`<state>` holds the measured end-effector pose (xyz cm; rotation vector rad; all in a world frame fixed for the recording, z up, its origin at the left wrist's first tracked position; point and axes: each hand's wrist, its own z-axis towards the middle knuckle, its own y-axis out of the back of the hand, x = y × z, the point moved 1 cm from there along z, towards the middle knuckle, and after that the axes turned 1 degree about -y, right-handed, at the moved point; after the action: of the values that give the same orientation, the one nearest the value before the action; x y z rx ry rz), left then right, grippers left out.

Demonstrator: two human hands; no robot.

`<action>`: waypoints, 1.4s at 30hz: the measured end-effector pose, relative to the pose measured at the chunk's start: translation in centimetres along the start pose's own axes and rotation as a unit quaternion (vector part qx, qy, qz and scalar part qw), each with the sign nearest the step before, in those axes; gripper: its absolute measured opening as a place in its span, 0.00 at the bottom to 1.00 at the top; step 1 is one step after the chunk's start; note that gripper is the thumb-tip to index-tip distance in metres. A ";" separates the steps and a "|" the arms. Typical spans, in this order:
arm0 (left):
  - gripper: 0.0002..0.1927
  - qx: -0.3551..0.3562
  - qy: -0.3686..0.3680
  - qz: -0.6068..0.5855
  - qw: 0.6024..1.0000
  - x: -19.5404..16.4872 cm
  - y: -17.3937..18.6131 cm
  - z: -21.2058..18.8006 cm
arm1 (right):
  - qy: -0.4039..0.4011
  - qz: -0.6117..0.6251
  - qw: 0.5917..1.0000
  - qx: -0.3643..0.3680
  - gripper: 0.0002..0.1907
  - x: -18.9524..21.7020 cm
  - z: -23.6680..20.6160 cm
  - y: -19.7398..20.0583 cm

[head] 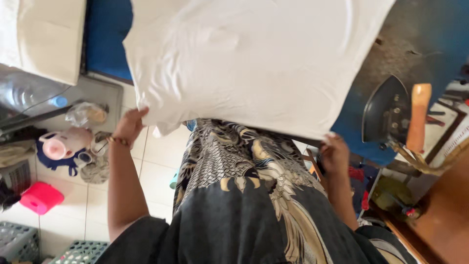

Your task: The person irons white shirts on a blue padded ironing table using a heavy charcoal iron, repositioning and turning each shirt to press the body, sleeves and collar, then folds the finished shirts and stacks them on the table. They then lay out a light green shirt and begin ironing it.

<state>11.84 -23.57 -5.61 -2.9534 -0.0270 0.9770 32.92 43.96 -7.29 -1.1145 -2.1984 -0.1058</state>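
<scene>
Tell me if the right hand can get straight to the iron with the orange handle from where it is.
Probably yes. The right hand grips the white cloth's edge, and the iron stands just beside it on the blue board with nothing between; it must release the cloth first.

A large white cloth is spread flat over a blue padded surface, faintly creased. Its near edge overhangs the surface, and both near corners are pinched and lifted slightly.

Pale tiled floor at lower left; blue-covered desk across the top; grey plastic crates in the bottom-left corner; daylight throughout.
</scene>
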 end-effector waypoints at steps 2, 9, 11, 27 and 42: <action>0.12 0.100 -0.048 -0.145 0.983 -5.3 -1.0 0.5 | -0.024 0.146 0.989 0.024 0.06 4.1 2.0 -1.7; 0.25 0.049 -0.265 0.017 0.963 -19.2 -7.9 5.8 | 0.212 -0.048 0.974 -0.055 0.22 8.6 2.0 -11.6; 0.26 -0.065 -0.358 0.341 0.867 -18.4 -7.8 6.2 | 0.367 -0.278 0.884 -0.079 0.32 6.3 0.8 -13.9; 0.31 0.172 -0.602 0.636 0.450 -5.5 -27.3 10.4 | 0.431 -0.669 0.591 -0.133 0.32 2.4 1.7 -15.3; 0.48 0.216 -0.568 0.642 0.468 -8.9 -25.8 6.9 | 0.019 -0.412 0.890 -0.195 0.33 24.8 0.5 -4.5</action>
<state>0.39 2.12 -4.98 -0.8396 2.0799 2.1832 18.94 58.36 7.93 -0.2678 -2.5296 -0.9581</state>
